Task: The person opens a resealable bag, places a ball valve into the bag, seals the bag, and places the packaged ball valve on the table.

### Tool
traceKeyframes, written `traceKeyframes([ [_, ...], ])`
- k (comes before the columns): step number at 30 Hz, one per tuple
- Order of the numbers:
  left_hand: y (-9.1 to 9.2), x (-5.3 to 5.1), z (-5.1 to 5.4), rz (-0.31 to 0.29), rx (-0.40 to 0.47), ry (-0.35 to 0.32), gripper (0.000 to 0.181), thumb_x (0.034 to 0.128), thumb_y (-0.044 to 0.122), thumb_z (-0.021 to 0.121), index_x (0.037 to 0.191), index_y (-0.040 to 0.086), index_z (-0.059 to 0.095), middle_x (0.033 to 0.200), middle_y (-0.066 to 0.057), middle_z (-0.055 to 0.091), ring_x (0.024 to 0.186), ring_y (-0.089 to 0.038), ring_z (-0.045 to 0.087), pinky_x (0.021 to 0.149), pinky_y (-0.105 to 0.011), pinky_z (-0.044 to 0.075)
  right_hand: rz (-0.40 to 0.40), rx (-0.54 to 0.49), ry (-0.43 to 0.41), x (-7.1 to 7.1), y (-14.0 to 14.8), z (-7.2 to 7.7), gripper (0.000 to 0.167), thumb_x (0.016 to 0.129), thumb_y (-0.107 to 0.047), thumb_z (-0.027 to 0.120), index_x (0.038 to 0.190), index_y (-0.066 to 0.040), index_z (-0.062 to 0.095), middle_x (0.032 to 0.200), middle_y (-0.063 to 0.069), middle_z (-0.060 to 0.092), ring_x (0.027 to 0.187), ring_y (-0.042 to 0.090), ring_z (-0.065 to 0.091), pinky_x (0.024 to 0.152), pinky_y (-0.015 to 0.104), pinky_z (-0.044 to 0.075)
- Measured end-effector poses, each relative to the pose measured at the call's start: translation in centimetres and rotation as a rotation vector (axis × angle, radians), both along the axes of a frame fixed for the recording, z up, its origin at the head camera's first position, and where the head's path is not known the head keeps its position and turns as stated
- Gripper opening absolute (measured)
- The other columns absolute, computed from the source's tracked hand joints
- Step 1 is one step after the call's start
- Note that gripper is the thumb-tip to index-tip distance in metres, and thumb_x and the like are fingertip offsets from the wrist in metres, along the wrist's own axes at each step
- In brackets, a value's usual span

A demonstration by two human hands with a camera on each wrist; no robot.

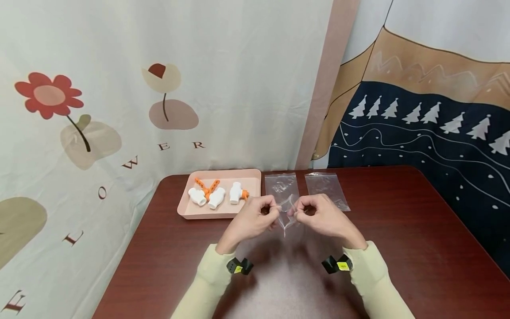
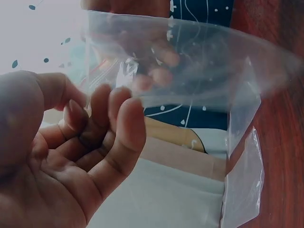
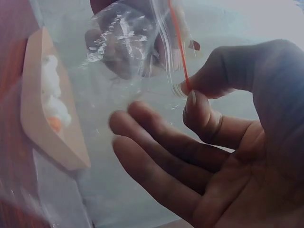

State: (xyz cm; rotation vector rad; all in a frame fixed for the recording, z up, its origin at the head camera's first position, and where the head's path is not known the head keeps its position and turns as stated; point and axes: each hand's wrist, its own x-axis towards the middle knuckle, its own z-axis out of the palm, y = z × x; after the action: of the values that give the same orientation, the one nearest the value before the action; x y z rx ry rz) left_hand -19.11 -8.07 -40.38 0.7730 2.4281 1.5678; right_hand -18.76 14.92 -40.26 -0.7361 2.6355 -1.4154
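Between both hands, above the table, hangs a clear zip-lock bag (image 1: 285, 221) with its mouth spread apart. My left hand (image 1: 255, 218) pinches one side of the bag's rim between thumb and forefinger. The opposite side is pinched by my right hand (image 1: 327, 216), whose other fingers stand loosely apart in the right wrist view. A red-orange line runs along the zip strip (image 3: 176, 42) there. Through the film (image 2: 204, 57) in the left wrist view, the other hand shows blurred. Nothing is visible inside the bag.
A pink tray (image 1: 219, 215) at the back left holds white plastic valves (image 1: 216, 198) with orange handles. Two flat zip-lock bags lie right of it, one (image 1: 280, 184) partly behind the hands, another (image 1: 328, 188) farther right. Printed curtains (image 1: 247, 88) hang behind the dark red table (image 1: 159, 266).
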Motion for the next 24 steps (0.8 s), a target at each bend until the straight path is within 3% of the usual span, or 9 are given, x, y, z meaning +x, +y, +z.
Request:
traceKeyframes([
  [2, 0.0, 0.0, 0.0, -0.013, 0.008, -0.006, 0.022, 0.0981, 0.007, 0.053, 0.076, 0.008, 0.054, 0.069, -0.013, 0.067, 0.067, -0.034, 0.072, 0.060, -0.035, 0.061, 0.016, 0.008, -0.009, 0.1, 0.0, 0.1, 0.026, 0.087, -0.003, 0.058, 0.066, -0.019, 0.056, 0.093, -0.007, 0.078, 0.084, 0.010, 0.068, 0.065, 0.023, 0.048],
  [7, -0.3, -0.1, 0.1, -0.005, 0.007, -0.015, 0.022, 0.0980, 0.007, 0.053, 0.076, 0.007, 0.054, 0.076, -0.018, 0.071, 0.069, -0.029, 0.073, 0.063, -0.038, 0.062, 0.020, 0.006, -0.043, 0.2, 0.2, 0.3, 0.027, 0.083, 0.000, 0.052, 0.063, -0.017, 0.047, 0.102, -0.001, 0.080, 0.085, 0.013, 0.070, 0.061, 0.022, 0.044],
  [12, -1.1, -0.2, 0.5, 0.025, -0.014, 0.018, 0.022, 0.0974, 0.008, 0.057, 0.075, 0.008, 0.054, 0.075, -0.020, 0.070, 0.070, -0.033, 0.073, 0.061, -0.032, 0.060, -0.024, 0.020, -0.062, 0.1, 0.6, 0.4, 0.026, 0.080, 0.000, 0.050, 0.061, -0.017, 0.043, 0.103, 0.006, 0.080, 0.096, 0.021, 0.077, 0.058, 0.022, 0.043],
  [16, -1.8, -0.3, 0.7, 0.035, -0.087, 0.093, 0.022, 0.0935, 0.008, 0.062, 0.073, 0.012, 0.055, 0.068, -0.006, 0.065, 0.064, -0.019, 0.066, 0.058, -0.022, 0.051, -0.057, 0.071, -0.024, 0.2, 1.0, 0.4, 0.027, 0.079, -0.003, 0.055, 0.059, -0.017, 0.043, 0.076, -0.002, 0.074, 0.092, 0.017, 0.074, 0.054, 0.023, 0.039],
  [19, -2.1, -0.3, 0.8, 0.028, -0.172, 0.181, 0.022, 0.0874, 0.007, 0.063, 0.070, 0.016, 0.054, 0.063, 0.007, 0.054, 0.060, -0.006, 0.053, 0.059, -0.019, 0.041, -0.047, 0.089, -0.004, 0.2, 1.1, 0.4, 0.029, 0.080, -0.003, 0.056, 0.058, -0.016, 0.042, 0.055, -0.007, 0.051, 0.092, 0.016, 0.073, 0.054, 0.024, 0.040],
  [21, -2.3, -0.3, 1.0, 0.026, -0.220, 0.231, 0.022, 0.0830, 0.007, 0.063, 0.068, 0.018, 0.052, 0.061, 0.010, 0.048, 0.059, -0.003, 0.046, 0.060, -0.018, 0.038, -0.042, 0.105, 0.015, 0.3, 1.1, 0.4, 0.030, 0.080, -0.003, 0.057, 0.058, -0.016, 0.041, 0.053, -0.008, 0.037, 0.087, 0.014, 0.072, 0.057, 0.025, 0.042],
  [24, -2.5, -0.2, 1.2, 0.026, -0.270, 0.272, 0.023, 0.0797, 0.008, 0.063, 0.065, 0.020, 0.051, 0.060, 0.013, 0.045, 0.058, -0.001, 0.043, 0.060, -0.018, 0.036, -0.038, 0.126, 0.032, 0.4, 0.9, 0.5, 0.029, 0.078, -0.002, 0.056, 0.058, -0.016, 0.040, 0.055, -0.010, 0.034, 0.078, 0.010, 0.067, 0.060, 0.026, 0.046],
])
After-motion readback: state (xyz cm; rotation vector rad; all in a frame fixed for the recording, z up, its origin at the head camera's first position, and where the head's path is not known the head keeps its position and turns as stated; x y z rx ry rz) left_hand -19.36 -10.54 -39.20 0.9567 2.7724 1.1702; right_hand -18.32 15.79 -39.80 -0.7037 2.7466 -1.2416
